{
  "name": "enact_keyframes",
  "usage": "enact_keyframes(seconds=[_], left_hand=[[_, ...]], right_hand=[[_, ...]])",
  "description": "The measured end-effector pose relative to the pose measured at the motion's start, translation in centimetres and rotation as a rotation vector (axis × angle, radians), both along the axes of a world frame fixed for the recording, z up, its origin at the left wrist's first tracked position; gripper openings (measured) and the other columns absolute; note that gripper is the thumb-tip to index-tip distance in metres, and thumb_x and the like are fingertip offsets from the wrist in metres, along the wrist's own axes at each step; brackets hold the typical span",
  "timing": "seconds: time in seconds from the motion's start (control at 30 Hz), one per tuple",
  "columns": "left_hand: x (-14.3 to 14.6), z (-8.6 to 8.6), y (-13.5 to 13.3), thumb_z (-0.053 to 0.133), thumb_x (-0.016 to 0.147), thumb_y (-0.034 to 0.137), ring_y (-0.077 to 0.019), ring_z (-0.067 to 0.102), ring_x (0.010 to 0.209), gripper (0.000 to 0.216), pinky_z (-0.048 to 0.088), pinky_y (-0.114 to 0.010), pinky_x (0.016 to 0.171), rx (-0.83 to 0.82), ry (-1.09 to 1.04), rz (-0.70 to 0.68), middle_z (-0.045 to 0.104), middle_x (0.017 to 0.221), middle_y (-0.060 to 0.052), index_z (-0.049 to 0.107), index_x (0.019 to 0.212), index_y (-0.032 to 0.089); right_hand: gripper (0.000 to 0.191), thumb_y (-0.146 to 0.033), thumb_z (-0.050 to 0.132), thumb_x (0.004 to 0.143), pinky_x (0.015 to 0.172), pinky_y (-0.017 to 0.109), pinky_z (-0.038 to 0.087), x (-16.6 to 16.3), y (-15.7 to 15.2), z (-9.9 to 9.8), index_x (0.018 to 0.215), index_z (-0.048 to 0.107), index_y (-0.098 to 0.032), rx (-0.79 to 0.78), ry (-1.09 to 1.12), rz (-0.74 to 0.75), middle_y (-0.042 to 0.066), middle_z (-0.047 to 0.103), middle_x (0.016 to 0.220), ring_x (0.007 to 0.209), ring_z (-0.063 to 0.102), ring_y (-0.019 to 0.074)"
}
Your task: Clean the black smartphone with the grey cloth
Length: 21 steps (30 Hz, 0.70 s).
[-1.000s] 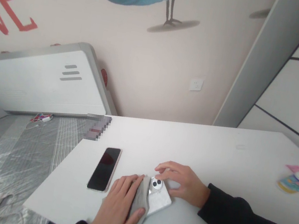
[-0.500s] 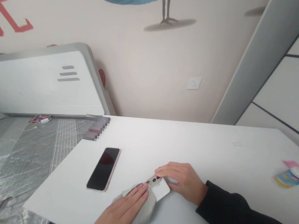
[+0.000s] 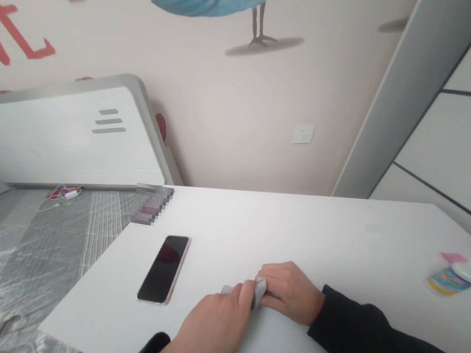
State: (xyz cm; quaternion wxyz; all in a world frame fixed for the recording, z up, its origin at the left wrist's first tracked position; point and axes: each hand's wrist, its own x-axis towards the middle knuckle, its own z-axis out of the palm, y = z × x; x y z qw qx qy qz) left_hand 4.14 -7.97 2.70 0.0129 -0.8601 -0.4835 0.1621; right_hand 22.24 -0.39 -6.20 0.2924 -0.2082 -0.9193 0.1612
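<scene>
Right of the slim black smartphone (image 3: 163, 268) on the white tabletop (image 3: 343, 236), a soft grey cloth (image 3: 259, 292) sits bunched between the hands; left hand (image 3: 209, 335) closed over it; right hand (image 3: 288, 291) curled against it.

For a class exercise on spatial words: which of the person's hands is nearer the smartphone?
Left. The left hand lies beside the smartphone, not touching it, on the white table; the right hand is farther off on the same side, beyond the left hand.
</scene>
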Motion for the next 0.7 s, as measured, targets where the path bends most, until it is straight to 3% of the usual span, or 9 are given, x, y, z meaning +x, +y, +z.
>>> enact_keyframes(seconds=[0.1,0.27,0.4,0.5,0.57,0.7], left_hand=[[-0.8,0.1,-0.3,0.053,0.096,0.003,-0.0223,0.075,0.064,0.022,0.059,-0.030,0.052,-0.011,-0.006,0.013,0.069,0.082,0.001,0.055,0.111,0.019],[-6.3,-1.3,-2.8,0.056,0.093,0.002,-0.0190,0.072,0.057,0.020,0.053,-0.026,0.044,0.108,-0.073,-0.026,0.067,0.078,0.003,0.053,0.099,0.022],[-8.8,-2.3,-4.3,0.045,0.092,0.000,-0.0179,0.072,0.062,0.034,0.053,-0.026,0.047,0.315,-0.108,-0.157,0.071,0.086,0.000,0.052,0.121,0.016],[-6.7,-2.7,-3.7,0.050,0.085,0.000,-0.0193,0.071,0.066,0.052,0.055,-0.027,0.047,0.427,-0.021,-0.186,0.073,0.097,-0.007,0.047,0.137,0.006],[-4.0,-2.9,-2.6,0.060,0.079,0.001,-0.0200,0.068,0.064,0.061,0.054,-0.028,0.045,0.443,0.019,-0.161,0.070,0.090,-0.005,0.049,0.139,0.004],[-0.1,-2.7,-0.4,0.067,0.084,0.008,-0.0213,0.068,0.071,0.054,0.056,-0.030,0.049,0.443,0.012,-0.138,0.067,0.091,-0.004,0.054,0.136,0.009]], right_hand=[[0.065,-0.059,0.025,0.108,0.060,0.031,0.036,0.0,-0.1,0.4,0.074,0.063,-0.019,-0.016,-0.011,-0.010,0.005,0.063,0.068,0.066,0.054,0.0181],[0.062,-0.062,0.029,0.107,0.064,0.031,0.038,0.0,0.0,0.8,0.075,0.062,-0.020,-0.051,-0.014,-0.013,0.004,0.063,0.070,0.069,0.056,0.0182],[0.061,-0.063,0.030,0.106,0.065,0.031,0.039,-0.1,0.1,0.8,0.075,0.062,-0.020,-0.077,-0.021,-0.017,0.004,0.063,0.071,0.071,0.056,0.0184],[0.060,-0.062,0.031,0.106,0.066,0.031,0.040,-0.2,0.0,0.7,0.078,0.064,-0.019,-0.077,-0.028,-0.015,0.005,0.064,0.073,0.072,0.056,0.0185],[0.062,-0.062,0.030,0.106,0.065,0.031,0.040,-0.2,-0.1,0.6,0.078,0.064,-0.019,-0.069,-0.032,-0.018,0.004,0.064,0.072,0.070,0.056,0.0185],[0.066,-0.060,0.024,0.108,0.062,0.031,0.038,-0.1,-0.1,0.5,0.073,0.063,-0.019,-0.054,-0.038,-0.043,0.005,0.063,0.071,0.068,0.054,0.0188]])
